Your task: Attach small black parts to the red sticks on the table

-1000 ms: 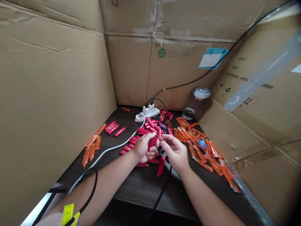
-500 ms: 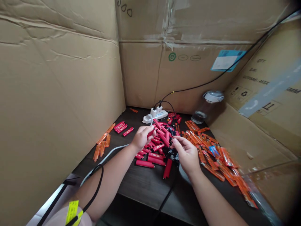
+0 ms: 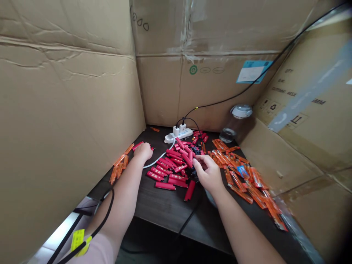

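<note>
My left hand [image 3: 144, 151] is at the left, fingers curled down over a small row of red lighter-shaped pieces [image 3: 136, 145]. It seems closed on one red piece, whose dark tip pokes out beside the fingers. My right hand [image 3: 208, 172] hovers at the right edge of the main heap of red lighter-shaped pieces [image 3: 178, 177], thumb and forefinger pinched together. Whatever lies between those fingertips is too small to make out. Small black parts [image 3: 193, 173] are bunched beside and under that hand, partly hidden by it.
Many orange clear-wrapped strips [image 3: 243, 179] spread along the right; several more orange strips [image 3: 119, 167] lie at the left wall. Behind the heap stands a white power strip [image 3: 179, 136] with cables. A clear water bottle [image 3: 228, 135] is at the back right. Cardboard walls [image 3: 162, 88] enclose the dark table [image 3: 154, 209].
My left hand has moved left, from the heap to the small red row. My right hand stays by the black parts. The view has shifted slightly.
</note>
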Motion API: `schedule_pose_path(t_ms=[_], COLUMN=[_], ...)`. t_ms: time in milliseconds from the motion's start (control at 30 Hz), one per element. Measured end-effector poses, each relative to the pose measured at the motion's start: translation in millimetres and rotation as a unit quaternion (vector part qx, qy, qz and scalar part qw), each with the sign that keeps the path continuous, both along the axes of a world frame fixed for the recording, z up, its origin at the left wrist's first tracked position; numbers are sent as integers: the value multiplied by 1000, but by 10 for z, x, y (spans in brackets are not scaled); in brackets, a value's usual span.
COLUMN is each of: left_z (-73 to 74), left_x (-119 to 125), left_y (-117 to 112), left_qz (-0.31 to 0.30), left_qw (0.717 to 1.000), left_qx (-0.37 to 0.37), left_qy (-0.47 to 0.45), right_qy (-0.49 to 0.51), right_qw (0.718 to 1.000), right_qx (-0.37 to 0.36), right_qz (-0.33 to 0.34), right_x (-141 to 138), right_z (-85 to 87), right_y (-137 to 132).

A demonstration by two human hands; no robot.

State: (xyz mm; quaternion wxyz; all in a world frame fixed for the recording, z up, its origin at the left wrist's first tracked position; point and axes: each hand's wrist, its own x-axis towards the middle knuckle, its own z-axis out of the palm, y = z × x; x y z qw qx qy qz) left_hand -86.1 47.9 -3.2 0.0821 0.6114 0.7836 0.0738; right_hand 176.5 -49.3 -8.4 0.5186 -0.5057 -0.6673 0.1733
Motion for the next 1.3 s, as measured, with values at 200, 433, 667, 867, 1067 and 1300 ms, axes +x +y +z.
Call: schedule_pose_path(t_ms=[200, 433, 667, 867, 1067, 1300], left_z=[-48, -63, -20, 115, 154, 482], left_x=[5, 8, 25, 196, 547, 871], left_y=[31, 24, -39, -180, -435, -691], left_qz=[-13, -19, -41, -136, -314, -467], left_qw=[1000, 999, 998, 972, 859, 776], left_qx=[2, 16, 45, 190, 376, 382], left_qy=[26, 42, 33, -21, -149, -185], right_qy=[-7, -38, -91, -280, -323, -376], right_qw=[1000, 999, 995, 927, 909, 900], right_qx=[-1, -12, -35, -210, -234, -217], right_qz=[-14, -19, -13, 133, 124, 48], right_x=[20, 16, 68, 208, 73, -138], right_z=[13, -2, 26, 144, 107, 49], right_y=[20, 25, 21, -107, -210, -324])
